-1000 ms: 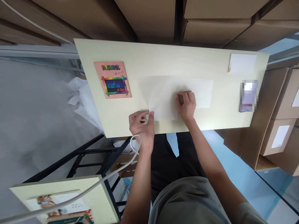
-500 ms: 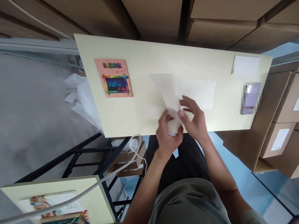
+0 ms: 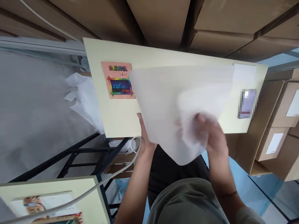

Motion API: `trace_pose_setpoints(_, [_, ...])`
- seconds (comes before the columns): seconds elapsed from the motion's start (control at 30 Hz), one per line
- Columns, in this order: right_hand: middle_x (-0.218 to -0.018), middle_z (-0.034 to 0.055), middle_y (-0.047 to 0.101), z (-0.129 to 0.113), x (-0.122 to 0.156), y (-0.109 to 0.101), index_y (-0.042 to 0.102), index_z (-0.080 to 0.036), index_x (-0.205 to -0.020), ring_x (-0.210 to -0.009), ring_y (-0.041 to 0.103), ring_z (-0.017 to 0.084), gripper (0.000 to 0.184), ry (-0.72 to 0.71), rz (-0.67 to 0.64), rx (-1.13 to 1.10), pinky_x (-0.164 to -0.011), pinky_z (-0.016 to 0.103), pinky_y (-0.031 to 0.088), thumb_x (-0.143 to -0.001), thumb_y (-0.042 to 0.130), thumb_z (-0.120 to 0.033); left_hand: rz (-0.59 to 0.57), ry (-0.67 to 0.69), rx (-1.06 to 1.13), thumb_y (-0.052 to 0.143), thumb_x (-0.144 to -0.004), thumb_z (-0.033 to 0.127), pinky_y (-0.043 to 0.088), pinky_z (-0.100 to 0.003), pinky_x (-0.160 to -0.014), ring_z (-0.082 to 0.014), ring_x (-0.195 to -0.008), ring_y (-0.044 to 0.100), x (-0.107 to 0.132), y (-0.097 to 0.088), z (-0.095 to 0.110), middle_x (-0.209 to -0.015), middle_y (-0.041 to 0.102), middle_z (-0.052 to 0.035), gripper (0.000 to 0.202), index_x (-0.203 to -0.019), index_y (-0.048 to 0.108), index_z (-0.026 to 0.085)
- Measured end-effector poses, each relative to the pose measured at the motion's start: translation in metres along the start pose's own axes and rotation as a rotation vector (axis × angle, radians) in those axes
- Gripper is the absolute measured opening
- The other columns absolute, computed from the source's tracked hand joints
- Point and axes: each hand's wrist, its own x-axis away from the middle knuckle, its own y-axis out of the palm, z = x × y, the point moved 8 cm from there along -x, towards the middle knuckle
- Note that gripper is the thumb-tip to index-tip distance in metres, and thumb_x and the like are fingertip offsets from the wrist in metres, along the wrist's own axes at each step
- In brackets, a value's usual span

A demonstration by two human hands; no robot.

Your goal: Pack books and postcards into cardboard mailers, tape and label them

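Observation:
A large translucent white sheet (image 3: 168, 102) is lifted off the pale yellow table (image 3: 116, 118) and spread in front of me, blurred by motion. My left hand (image 3: 143, 133) grips its left lower edge; only a thumb and part of the palm show behind the sheet. My right hand (image 3: 210, 133) holds the sheet's lower right part, its fingers smeared and seen through the material. A colourful card (image 3: 118, 80) with a rainbow frame lies on the table to the left of the sheet.
A white pad (image 3: 246, 72) and a blurred-out small object (image 3: 247, 103) lie at the table's right end. Cardboard boxes (image 3: 277, 137) stand behind and to the right. Crumpled white paper (image 3: 81, 96) lies on the floor at left. A white cable (image 3: 98, 186) crosses a second table (image 3: 46, 199).
The sheet lay flat on the table a second ago; both hands gathered it and have lifted it up toward me, opened wide. The view shifted slightly.

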Motion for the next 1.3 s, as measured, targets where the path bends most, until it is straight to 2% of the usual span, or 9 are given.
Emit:
trace_pose_setpoints(0.13, [-0.104,0.0077,0.086,-0.001,-0.007,-0.079,0.083,-0.025,-0.11,-0.11,0.084,0.032,0.042,-0.057,0.31,0.125,-0.096,0.047,0.071,-0.092,0.084,-0.064,-0.059,-0.134,0.203,0.065,-0.097,0.089,0.069,-0.045,-0.095,-0.0342,-0.122,0.077,-0.001,0.019,0.004,-0.114,0.083,-0.0123,0.068,-0.114,0.085,0.026])
trace_pose_setpoints(0.37, [-0.091,0.005,0.079,0.011,-0.038,-0.15,0.081,-0.021,-0.097,-0.088,0.075,0.023,0.046,-0.14,0.499,0.557,-0.079,0.036,0.063,-0.091,0.081,-0.067,0.247,0.158,0.058,0.092,-0.087,0.06,0.05,-0.024,-0.065,-0.0121,-0.069,0.06,-0.03,0.001,0.022,-0.074,0.066,0.0018,0.042,-0.085,0.078,0.021])
trace_pose_setpoints(0.53, [-0.065,-0.0015,0.06,0.025,-0.061,-0.153,0.063,-0.024,-0.073,-0.065,0.057,0.018,0.052,-0.204,0.548,0.834,-0.067,0.033,0.051,-0.098,0.069,-0.068,0.288,0.207,-0.283,0.08,-0.098,0.038,0.035,-0.024,-0.052,-0.0098,-0.051,0.04,-0.06,-0.028,0.018,-0.057,0.046,0.0069,0.023,-0.087,0.078,0.017])
trace_pose_setpoints(0.63, [-0.061,-0.0047,0.05,0.035,-0.065,-0.15,0.064,-0.024,-0.078,-0.062,0.049,0.017,0.049,-0.201,0.602,0.91,-0.064,0.032,0.046,-0.103,0.062,-0.066,0.212,0.163,-0.425,0.075,-0.099,0.041,0.043,-0.027,-0.055,-0.0134,-0.054,0.049,-0.072,-0.036,0.011,-0.056,0.052,0.003,0.035,-0.072,0.073,0.019])
trace_pose_setpoints(0.87, [-0.062,-0.0072,0.041,0.036,-0.069,-0.138,0.071,-0.022,-0.087,-0.063,0.038,0.014,0.042,-0.201,0.575,1.057,-0.064,0.03,0.039,-0.107,0.059,-0.057,0.221,0.269,-0.424,0.075,-0.096,0.066,0.064,-0.033,-0.077,-0.0213,-0.089,0.075,-0.068,-0.022,0.023,-0.096,0.081,-0.0074,0.045,-0.093,0.08,0.021])
trace_pose_setpoints(0.97, [-0.062,-0.0069,0.042,0.03,-0.073,-0.145,0.062,-0.024,-0.078,-0.063,0.037,0.014,0.045,-0.209,0.6,1.097,-0.062,0.03,0.039,-0.106,0.063,-0.059,0.179,0.216,-0.333,0.074,-0.095,0.073,0.061,-0.03,-0.064,-0.0189,-0.081,0.072,-0.07,-0.014,0.021,-0.104,0.079,-0.0089,0.052,-0.101,0.076,0.022])
trace_pose_setpoints(1.07, [-0.064,-0.0056,0.048,0.024,-0.077,-0.159,0.063,-0.024,-0.082,-0.062,0.042,0.016,0.043,-0.185,0.645,1.155,-0.064,0.032,0.043,-0.104,0.068,-0.06,0.097,0.166,-0.388,0.093,-0.079,0.059,0.06,-0.028,-0.066,-0.014,-0.07,0.065,-0.075,-0.011,0.017,-0.095,0.075,-0.0033,0.053,-0.114,0.077,0.022])
trace_pose_setpoints(1.17, [-0.08,0.0025,0.066,0.017,-0.076,-0.171,0.073,-0.018,-0.112,-0.069,0.058,0.021,0.046,-0.193,0.751,1.202,-0.075,0.039,0.056,-0.102,0.073,-0.063,0.093,0.151,-0.527,0.092,-0.079,0.043,0.054,-0.027,-0.066,-0.0125,-0.064,0.057,-0.08,-0.018,0.012,-0.08,0.068,0.0025,0.042,-0.115,0.08,0.022])
trace_pose_setpoints(1.3, [-0.149,0.0275,0.065,0.007,-0.069,-0.134,0.058,-0.015,-0.159,-0.135,0.068,0.042,0.075,-0.422,0.805,1.282,-0.113,0.066,0.057,-0.106,0.065,-0.068,0.178,0.196,-0.66,0.09,-0.08,0.035,0.051,-0.03,-0.07,-0.0138,-0.065,0.057,-0.083,-0.03,0.013,-0.081,0.069,0.0034,0.036,-0.114,0.082,0.025])
